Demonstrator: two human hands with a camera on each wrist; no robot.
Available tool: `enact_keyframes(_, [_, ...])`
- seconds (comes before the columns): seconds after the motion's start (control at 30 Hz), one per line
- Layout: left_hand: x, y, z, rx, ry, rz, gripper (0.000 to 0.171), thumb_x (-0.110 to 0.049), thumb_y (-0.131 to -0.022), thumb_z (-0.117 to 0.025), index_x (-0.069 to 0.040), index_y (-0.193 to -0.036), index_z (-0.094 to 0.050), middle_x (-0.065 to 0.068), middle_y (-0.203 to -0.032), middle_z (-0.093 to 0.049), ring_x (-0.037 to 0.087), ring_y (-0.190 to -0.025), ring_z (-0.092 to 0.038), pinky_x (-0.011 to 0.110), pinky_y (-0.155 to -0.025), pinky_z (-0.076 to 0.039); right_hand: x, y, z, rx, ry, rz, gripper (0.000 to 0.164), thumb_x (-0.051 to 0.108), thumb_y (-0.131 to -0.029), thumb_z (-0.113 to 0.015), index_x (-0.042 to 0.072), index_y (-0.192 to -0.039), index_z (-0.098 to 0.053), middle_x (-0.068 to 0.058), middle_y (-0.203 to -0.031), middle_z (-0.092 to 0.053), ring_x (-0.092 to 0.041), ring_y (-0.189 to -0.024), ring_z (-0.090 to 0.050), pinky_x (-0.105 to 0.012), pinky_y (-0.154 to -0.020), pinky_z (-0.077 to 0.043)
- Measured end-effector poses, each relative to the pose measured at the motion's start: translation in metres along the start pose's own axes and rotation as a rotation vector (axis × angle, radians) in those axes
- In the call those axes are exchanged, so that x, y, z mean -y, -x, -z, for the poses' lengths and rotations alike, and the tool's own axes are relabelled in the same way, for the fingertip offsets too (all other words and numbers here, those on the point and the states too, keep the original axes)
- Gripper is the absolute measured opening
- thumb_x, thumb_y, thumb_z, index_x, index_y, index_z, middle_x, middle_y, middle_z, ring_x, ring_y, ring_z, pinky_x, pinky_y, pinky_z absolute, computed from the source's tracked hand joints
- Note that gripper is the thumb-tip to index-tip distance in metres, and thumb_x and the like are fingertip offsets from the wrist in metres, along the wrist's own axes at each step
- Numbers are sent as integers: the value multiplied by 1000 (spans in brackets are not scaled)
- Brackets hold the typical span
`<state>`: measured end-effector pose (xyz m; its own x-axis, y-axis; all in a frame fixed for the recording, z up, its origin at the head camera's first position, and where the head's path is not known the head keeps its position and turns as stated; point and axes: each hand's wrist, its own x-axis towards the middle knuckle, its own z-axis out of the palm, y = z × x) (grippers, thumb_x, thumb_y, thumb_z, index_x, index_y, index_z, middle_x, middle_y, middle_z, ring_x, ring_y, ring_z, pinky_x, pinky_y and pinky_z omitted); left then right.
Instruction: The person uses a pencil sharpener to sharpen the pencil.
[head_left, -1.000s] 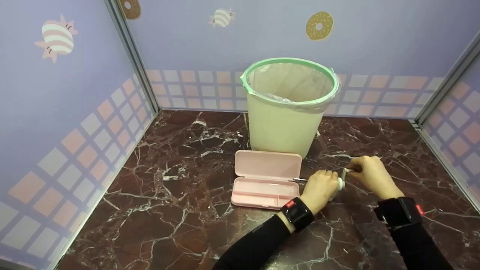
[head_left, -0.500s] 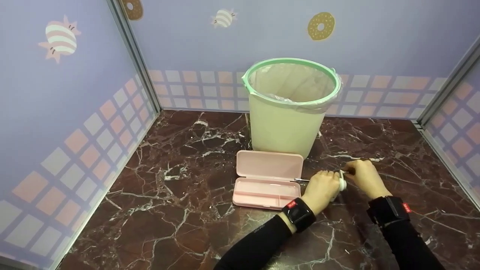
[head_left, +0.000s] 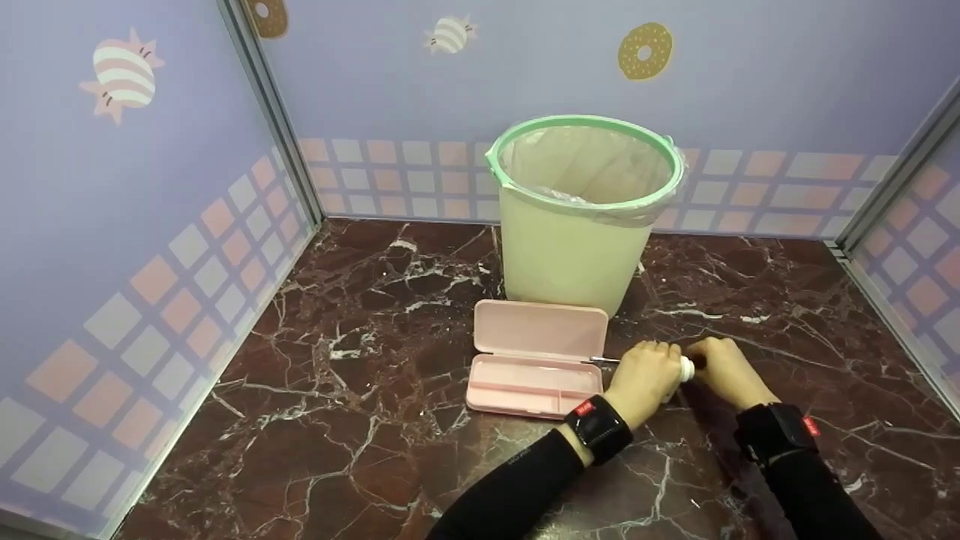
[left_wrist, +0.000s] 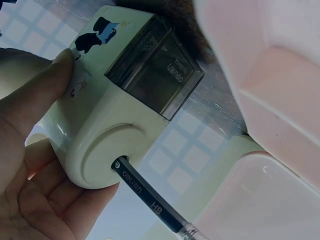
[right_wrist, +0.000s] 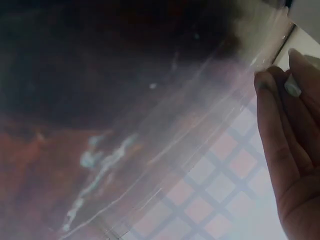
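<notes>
In the head view my left hand (head_left: 646, 375) grips a cream crank pencil sharpener (left_wrist: 100, 105) with dark cartoon stickers and a clear dark shavings drawer. A dark HB pencil (left_wrist: 147, 195) runs into the sharpener's round hole. Its far end (head_left: 604, 361) points left, over the right side of the pink pencil case (head_left: 540, 328). At the sharpener's right end, the bent fingers of my right hand (head_left: 731, 373) pinch the small pale crank knob (right_wrist: 292, 86). The rest of the crank is hidden by the hand in the head view.
The pencil case lies with its lid raised, its compartments facing up. Right behind it stands a pale green trash bin (head_left: 574, 255) lined with a clear bag. Patterned walls (head_left: 390, 82) enclose the dark marbled table (head_left: 322, 450) at the back and both sides.
My right hand has swung left and down with the crank, which stood up in view before and is now hidden. The left hand, sharpener and pencil stay nearly in place.
</notes>
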<state>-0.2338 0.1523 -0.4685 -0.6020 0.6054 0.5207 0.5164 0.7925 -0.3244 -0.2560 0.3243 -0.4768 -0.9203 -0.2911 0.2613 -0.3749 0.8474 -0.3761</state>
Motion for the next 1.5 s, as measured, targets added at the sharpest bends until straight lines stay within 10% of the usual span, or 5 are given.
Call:
enact_keyframes(1.03, [-2, 0, 0, 36, -24, 1, 16, -34, -86, -66, -24, -98, -67, -14, -88, -69, 1, -78, -64, 15, -73, -50, 26, 27, 33, 316, -170, 60, 15, 5, -65, -81, 10, -64, -67, 7, -61, -62, 3, -52, -44, -20, -51, -41])
enact_keyframes(1.5, [0, 0, -1, 18, -3, 2, 18, -35, -84, -69, -24, -97, -68, -14, -86, -69, 1, -76, -65, 15, -73, -50, 42, 27, 61, 323, -135, 54, 14, -1, -69, -76, 12, -68, -70, 7, -62, -65, 2, -50, -48, -20, -49, -43])
